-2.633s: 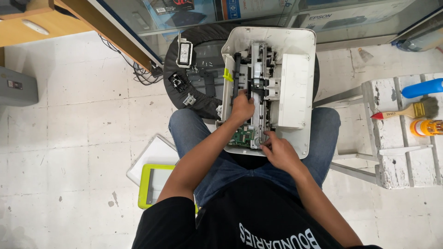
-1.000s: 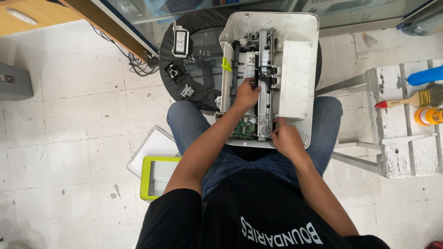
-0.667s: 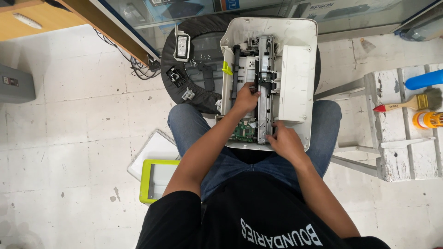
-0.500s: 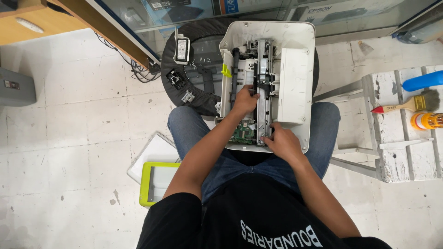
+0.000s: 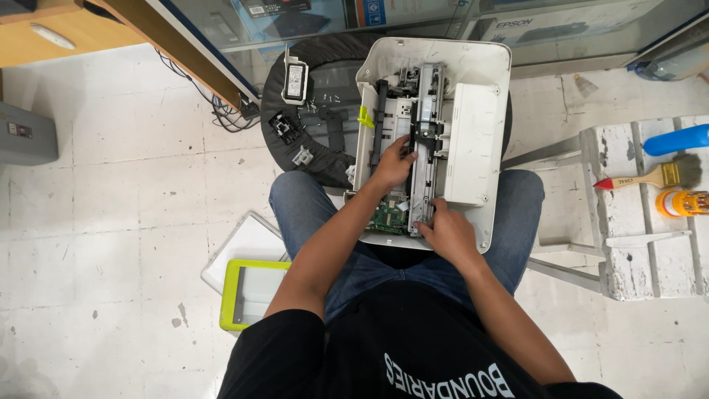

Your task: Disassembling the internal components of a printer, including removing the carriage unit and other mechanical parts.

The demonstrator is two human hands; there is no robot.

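Opened white printer chassis (image 5: 473, 140): rests across the seated person's lap, cover off, mechanism exposed; taken here as the landmark.

Left hand (image 5: 393, 164): inside the chassis left of centre, fingers curled down onto the grey metal rail assembly (image 5: 425, 140); whether it pinches a part cannot be told.

Right hand (image 5: 448, 233): at the chassis's near edge, fingers bent against the lower end of the same rail, beside the green circuit board (image 5: 386, 216).

Yellow clip (image 5: 365, 117): on the chassis's left wall.

Black round stool (image 5: 314, 111): behind and left of the chassis, carrying small loose parts.

Yellow-framed tray (image 5: 255, 294): on the floor, near-left of the chassis.

Paintbrush (image 5: 650, 176): on the white steps (image 5: 624, 222), well right of the chassis.

Handling note: the rail is likely best worked evenly from both ends, chassis kept level on the knees, fingertips clear of the board.
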